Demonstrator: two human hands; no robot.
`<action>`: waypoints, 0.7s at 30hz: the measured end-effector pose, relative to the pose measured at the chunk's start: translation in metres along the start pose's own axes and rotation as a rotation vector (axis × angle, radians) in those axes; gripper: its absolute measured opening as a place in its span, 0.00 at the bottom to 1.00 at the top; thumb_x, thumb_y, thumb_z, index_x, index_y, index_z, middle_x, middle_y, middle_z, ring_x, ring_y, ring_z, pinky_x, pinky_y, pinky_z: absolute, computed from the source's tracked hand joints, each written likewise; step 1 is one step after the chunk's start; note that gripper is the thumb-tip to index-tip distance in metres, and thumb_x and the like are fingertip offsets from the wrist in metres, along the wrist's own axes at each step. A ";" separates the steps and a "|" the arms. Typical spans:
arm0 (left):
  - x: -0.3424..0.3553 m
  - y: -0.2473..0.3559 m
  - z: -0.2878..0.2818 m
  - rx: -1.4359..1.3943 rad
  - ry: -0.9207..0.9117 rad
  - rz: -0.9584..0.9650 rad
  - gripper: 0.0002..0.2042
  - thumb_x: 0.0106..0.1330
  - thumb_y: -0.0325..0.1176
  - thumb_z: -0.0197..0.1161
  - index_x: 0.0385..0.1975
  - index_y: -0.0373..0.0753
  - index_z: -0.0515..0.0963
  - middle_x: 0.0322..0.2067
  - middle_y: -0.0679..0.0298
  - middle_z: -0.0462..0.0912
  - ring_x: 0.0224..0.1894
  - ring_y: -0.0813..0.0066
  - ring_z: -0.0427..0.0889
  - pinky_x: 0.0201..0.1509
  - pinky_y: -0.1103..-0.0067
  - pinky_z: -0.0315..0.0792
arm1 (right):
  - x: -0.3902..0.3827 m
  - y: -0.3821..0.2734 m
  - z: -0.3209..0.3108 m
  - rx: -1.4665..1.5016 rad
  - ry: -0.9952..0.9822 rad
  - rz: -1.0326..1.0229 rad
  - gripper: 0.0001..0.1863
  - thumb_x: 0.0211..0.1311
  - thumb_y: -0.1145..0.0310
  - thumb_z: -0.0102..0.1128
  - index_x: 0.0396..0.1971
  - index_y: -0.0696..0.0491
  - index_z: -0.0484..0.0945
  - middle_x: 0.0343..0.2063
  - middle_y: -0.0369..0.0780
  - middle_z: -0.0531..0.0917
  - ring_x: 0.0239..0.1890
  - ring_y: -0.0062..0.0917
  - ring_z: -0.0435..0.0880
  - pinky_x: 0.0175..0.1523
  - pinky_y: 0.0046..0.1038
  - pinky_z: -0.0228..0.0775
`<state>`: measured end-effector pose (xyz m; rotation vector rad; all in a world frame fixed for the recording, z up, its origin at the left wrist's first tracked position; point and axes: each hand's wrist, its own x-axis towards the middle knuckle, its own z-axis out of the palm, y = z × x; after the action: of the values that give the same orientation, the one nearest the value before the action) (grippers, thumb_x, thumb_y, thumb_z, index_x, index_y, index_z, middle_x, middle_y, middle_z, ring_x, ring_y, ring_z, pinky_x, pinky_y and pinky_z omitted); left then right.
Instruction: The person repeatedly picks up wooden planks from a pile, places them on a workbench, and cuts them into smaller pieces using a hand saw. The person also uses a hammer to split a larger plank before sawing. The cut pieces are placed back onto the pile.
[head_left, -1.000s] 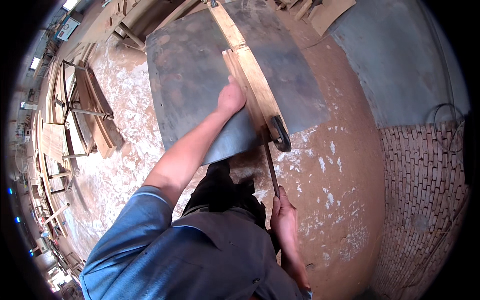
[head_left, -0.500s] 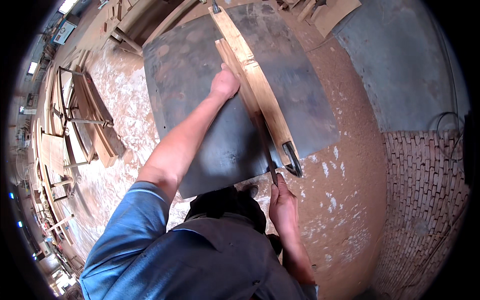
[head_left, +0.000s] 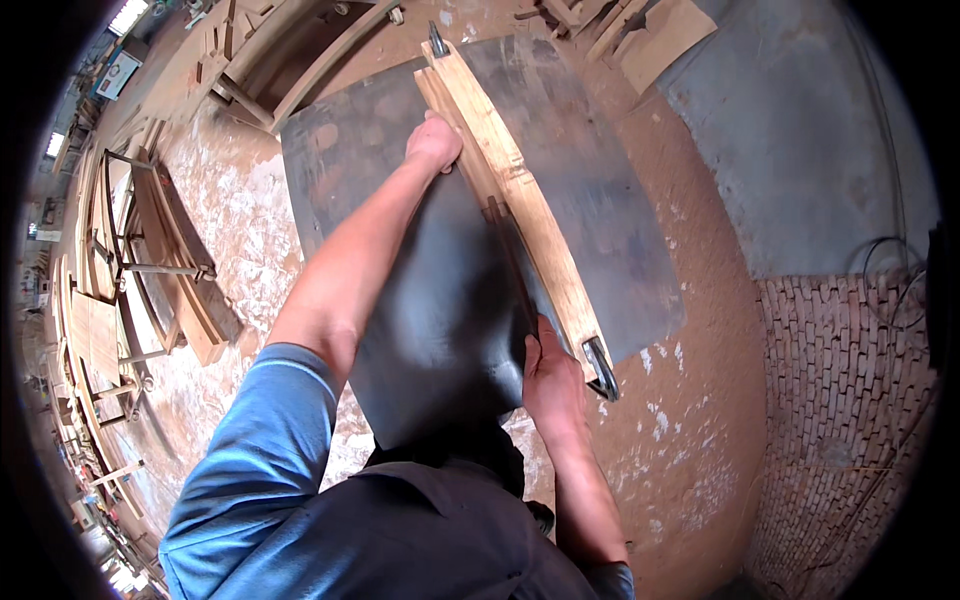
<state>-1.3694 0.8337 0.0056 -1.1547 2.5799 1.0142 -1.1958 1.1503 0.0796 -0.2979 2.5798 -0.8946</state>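
Observation:
A large dark metal sheet (head_left: 625, 245) has a long pale wooden beam (head_left: 545, 230) across it, with black clamps (head_left: 600, 365) at both ends. Along the beam's left lies a thinner wooden board (head_left: 445, 100); my left hand (head_left: 432, 140) is closed on its far part, thumb and fingers curled at its edge. My right hand (head_left: 555, 380) grips a dark narrow bar (head_left: 520, 280) near the sheet's near end, beside the beam. The bar's upper end meets the thinner board; whether they are joined I cannot tell.
Wooden planks on metal racks (head_left: 185, 270) stand to the left. Wooden frames (head_left: 330, 65) lie beyond the sheet, with board offcuts (head_left: 665, 45) at the back right. At right are a grey slab (head_left: 805, 130), a brick surface (head_left: 830, 400) and a hose loop (head_left: 890, 280).
My left hand has moved farther forward with the board. My right hand has moved forward and up with the bar, now over the sheet. More of the sheet's near end shows below the beam.

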 end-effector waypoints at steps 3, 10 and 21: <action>0.019 -0.004 -0.013 -0.019 0.024 -0.011 0.22 0.68 0.41 0.50 0.53 0.29 0.65 0.30 0.51 0.85 0.27 0.61 0.85 0.42 0.68 0.76 | 0.020 -0.020 0.008 -0.033 -0.013 0.011 0.18 0.70 0.64 0.50 0.55 0.56 0.74 0.31 0.57 0.81 0.36 0.53 0.81 0.40 0.45 0.74; 0.029 0.022 -0.033 0.131 0.063 -0.008 0.26 0.62 0.39 0.55 0.56 0.29 0.62 0.48 0.44 0.79 0.56 0.56 0.78 0.59 0.71 0.71 | 0.081 -0.063 0.036 -0.093 0.016 -0.107 0.18 0.69 0.61 0.49 0.55 0.51 0.75 0.32 0.57 0.81 0.37 0.53 0.81 0.42 0.46 0.75; -0.082 -0.145 -0.093 -1.302 -0.620 0.095 0.07 0.62 0.28 0.55 0.38 0.37 0.74 0.36 0.59 0.80 0.36 0.67 0.82 0.38 0.66 0.82 | -0.068 0.050 0.077 0.177 -0.132 -0.072 0.19 0.71 0.63 0.48 0.59 0.49 0.73 0.19 0.37 0.76 0.22 0.23 0.75 0.31 0.26 0.69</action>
<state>-1.1973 0.7552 0.0318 -0.5969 1.3359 2.6623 -1.1052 1.1684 0.0131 -0.3869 2.3642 -1.0836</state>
